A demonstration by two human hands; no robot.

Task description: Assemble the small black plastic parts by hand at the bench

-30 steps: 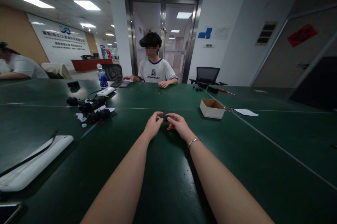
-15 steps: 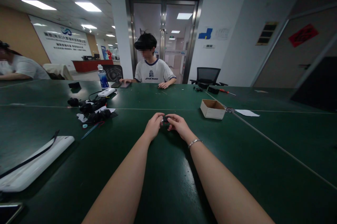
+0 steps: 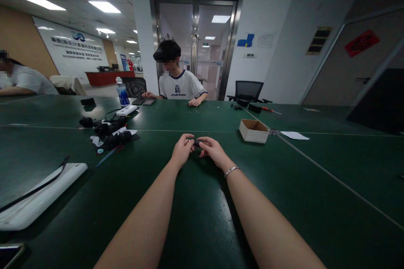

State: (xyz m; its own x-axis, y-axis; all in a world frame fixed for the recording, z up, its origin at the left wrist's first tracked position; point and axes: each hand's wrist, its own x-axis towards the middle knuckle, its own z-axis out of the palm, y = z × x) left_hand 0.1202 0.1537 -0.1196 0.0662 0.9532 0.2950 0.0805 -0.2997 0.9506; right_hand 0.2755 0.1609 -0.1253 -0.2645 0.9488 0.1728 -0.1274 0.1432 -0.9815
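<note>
Between the fingertips of both hands is a small dark object [image 3: 197, 143], mostly covered by fingers, so its kind is unclear. From the left side my left hand [image 3: 182, 150] pinches it between thumb and fingers. On the other side my right hand [image 3: 212, 149], with a silver bracelet at the wrist, grips it the same way. Both hands are low over the green table [image 3: 202, 201], near its middle seam. Further right stands an open cardboard box [image 3: 254, 133] with pale outer sides; its floor is not visible.
Left lie several black devices with cables [image 3: 110, 132], a blue pen-like tool [image 3: 107, 158] and a long white case [image 3: 44, 195]. A water bottle [image 3: 122, 92] stands behind. Opposite, a person [image 3: 178, 81] rests a hand on the table. A red screwdriver [image 3: 271, 110] lies far right.
The small object has turned slightly between my fingers, and a silvery part beside my left fingertips shows less now. The person opposite has leaned a little to the left.
</note>
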